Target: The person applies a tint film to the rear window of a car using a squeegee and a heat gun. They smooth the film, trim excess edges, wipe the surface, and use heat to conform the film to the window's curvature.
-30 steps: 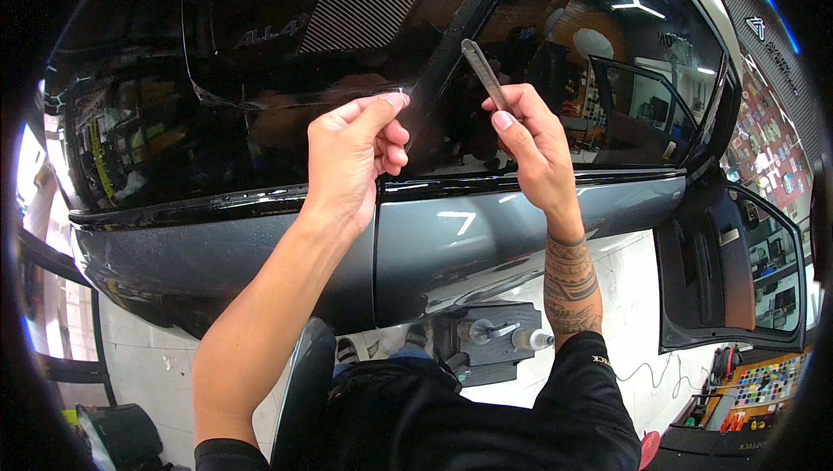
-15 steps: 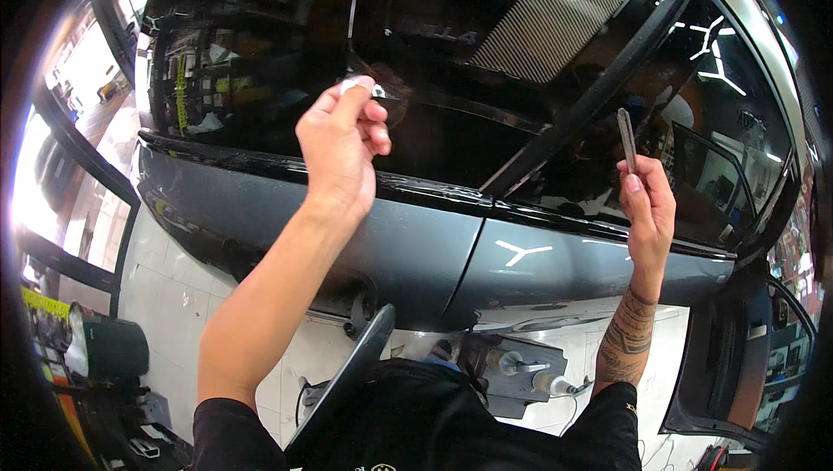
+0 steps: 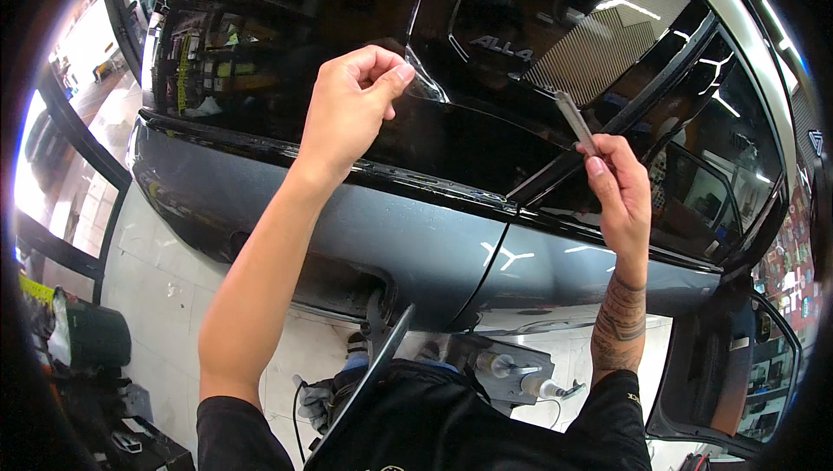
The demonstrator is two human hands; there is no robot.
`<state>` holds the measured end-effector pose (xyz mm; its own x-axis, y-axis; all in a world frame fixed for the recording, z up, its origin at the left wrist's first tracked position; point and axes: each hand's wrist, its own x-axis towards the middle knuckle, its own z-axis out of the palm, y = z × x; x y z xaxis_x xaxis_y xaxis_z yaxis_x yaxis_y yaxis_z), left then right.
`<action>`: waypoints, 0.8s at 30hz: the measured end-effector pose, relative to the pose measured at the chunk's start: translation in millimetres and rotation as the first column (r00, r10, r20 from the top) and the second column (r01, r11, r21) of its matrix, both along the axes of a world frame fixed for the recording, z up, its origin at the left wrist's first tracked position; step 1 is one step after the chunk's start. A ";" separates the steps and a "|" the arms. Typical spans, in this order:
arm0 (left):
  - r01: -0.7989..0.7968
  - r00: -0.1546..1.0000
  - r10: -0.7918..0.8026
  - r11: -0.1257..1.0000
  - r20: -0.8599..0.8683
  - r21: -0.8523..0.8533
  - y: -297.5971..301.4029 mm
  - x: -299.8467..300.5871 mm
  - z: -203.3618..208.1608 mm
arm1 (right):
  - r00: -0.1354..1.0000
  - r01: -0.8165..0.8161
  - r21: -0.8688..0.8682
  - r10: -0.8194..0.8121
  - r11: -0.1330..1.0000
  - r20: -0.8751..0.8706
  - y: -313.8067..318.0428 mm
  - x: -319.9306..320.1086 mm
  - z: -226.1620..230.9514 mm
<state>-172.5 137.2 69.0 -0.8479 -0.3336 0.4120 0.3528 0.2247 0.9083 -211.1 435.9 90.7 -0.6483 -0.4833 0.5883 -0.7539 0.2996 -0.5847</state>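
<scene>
My left hand (image 3: 351, 107) is raised in front of the dark car window (image 3: 260, 63), thumb and forefinger pinched. A shiny, creased edge of clear film (image 3: 427, 81) runs from the fingertips across the dark glass. My right hand (image 3: 626, 189) is closed around a slim grey metal utility knife (image 3: 573, 117). Its tip points up and to the left, near the window pillar (image 3: 620, 120). A gap separates the two hands.
Below the glass runs the car's grey door panel (image 3: 416, 237). An opened door (image 3: 703, 367) stands at the right. Spray bottles (image 3: 536, 387) rest on a dark cart (image 3: 495, 397) beneath the car's side. A dark bin (image 3: 97, 336) is at the left.
My right hand has moved left and slightly up, and the knife now tilts left. My left hand has turned, its pinch facing right, with the film edge now showing beside it. The view has shifted.
</scene>
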 end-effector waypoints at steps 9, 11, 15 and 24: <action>-0.113 0.992 0.114 0.993 -0.046 0.030 15.0 -4.8 3.1 | 1.000 -0.008 -0.007 0.008 1.000 0.002 -38.1 1.7 -2.3; -0.104 0.994 0.104 0.994 -0.019 0.015 11.6 -6.9 4.0 | 0.999 -0.015 0.014 0.016 1.000 -0.034 -43.7 -0.9 -4.2; -0.042 0.997 0.041 0.999 -0.065 -0.016 3.9 -10.3 0.0 | 0.999 -0.017 0.003 0.017 1.000 -0.032 -54.1 -2.2 -6.1; -0.062 0.998 0.060 0.990 -0.019 -0.125 0.3 -11.7 5.0 | 0.999 -0.013 -0.075 0.016 0.997 0.039 -57.3 -10.9 -18.2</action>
